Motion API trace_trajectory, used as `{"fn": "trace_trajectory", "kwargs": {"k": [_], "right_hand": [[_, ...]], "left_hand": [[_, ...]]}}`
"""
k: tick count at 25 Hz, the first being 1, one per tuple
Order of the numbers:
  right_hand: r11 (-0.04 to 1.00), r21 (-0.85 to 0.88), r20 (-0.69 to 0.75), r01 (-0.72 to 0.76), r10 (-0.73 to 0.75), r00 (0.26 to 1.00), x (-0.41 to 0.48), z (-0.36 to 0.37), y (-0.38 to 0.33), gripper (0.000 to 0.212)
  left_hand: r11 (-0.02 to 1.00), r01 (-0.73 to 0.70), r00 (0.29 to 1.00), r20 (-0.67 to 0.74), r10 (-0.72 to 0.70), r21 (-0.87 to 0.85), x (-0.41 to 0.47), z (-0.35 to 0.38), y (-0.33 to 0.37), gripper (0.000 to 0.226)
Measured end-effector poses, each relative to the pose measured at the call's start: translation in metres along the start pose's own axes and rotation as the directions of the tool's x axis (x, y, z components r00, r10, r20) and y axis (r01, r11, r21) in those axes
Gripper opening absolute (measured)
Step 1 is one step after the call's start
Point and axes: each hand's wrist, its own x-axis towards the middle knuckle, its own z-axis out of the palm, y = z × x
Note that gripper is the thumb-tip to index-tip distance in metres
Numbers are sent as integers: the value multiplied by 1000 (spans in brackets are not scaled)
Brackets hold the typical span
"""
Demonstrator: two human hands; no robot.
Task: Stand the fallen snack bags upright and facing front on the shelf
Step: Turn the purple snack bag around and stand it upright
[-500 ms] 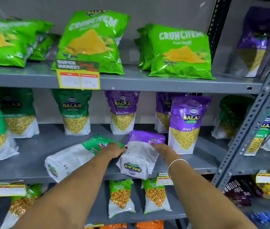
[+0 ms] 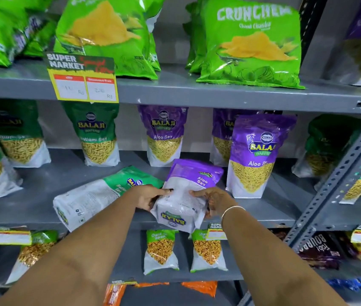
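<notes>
A purple Aloo Sev bag (image 2: pixel 186 195) lies back side up at the front of the middle shelf (image 2: pixel 263 214), its base hanging over the edge. My left hand (image 2: pixel 147 196) grips its left side and my right hand (image 2: pixel 214 198) grips its right side. Just to the left, a green Ratlami Sev bag (image 2: pixel 95 197) lies flat on its face, touching my left wrist. Upright purple Aloo Sev bags stand behind (image 2: pixel 164 135) and to the right (image 2: pixel 256 153). Upright green bags (image 2: pixel 97 133) stand along the back left.
Large green Crunchem chip bags (image 2: pixel 250 43) fill the top shelf, above a yellow price tag (image 2: pixel 83 81). A slotted grey upright (image 2: pixel 343 173) bounds the right side. Small Chana bags (image 2: pixel 160 250) stand on the lower shelf, with dark packets (image 2: pixel 321 250) at right.
Both hands have closed around the sides of the purple bag and its top end has lifted slightly. The view has come closer to the shelf.
</notes>
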Motion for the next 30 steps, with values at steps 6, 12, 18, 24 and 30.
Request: {"fn": "trace_trajectory", "kwargs": {"k": [6, 12, 18, 24, 30], "right_hand": [[989, -140, -30, 43, -48, 998, -23, 0, -18, 22], [915, -243, -139, 323, -362, 921, -23, 10, -38, 35], [788, -366, -291, 496, -603, 743, 15, 21, -33, 78], [757, -423, -277, 498, -631, 724, 26, 23, -31, 71], [831, -371, -406, 414, -546, 733, 39, 24, -21, 70]], "left_hand": [[981, -35, 999, 40, 28, 192, -3, -12, 8, 9], [930, -240, 964, -49, 263, 278, 3, -13, 24, 51], [821, -403, 773, -329, 542, 405, 38, -5, 12, 74], [822, -433, 717, -412, 562, 369, 50, -3, 2, 75], [832, -416, 765, -353, 539, 368, 46, -18, -1, 75]]}}
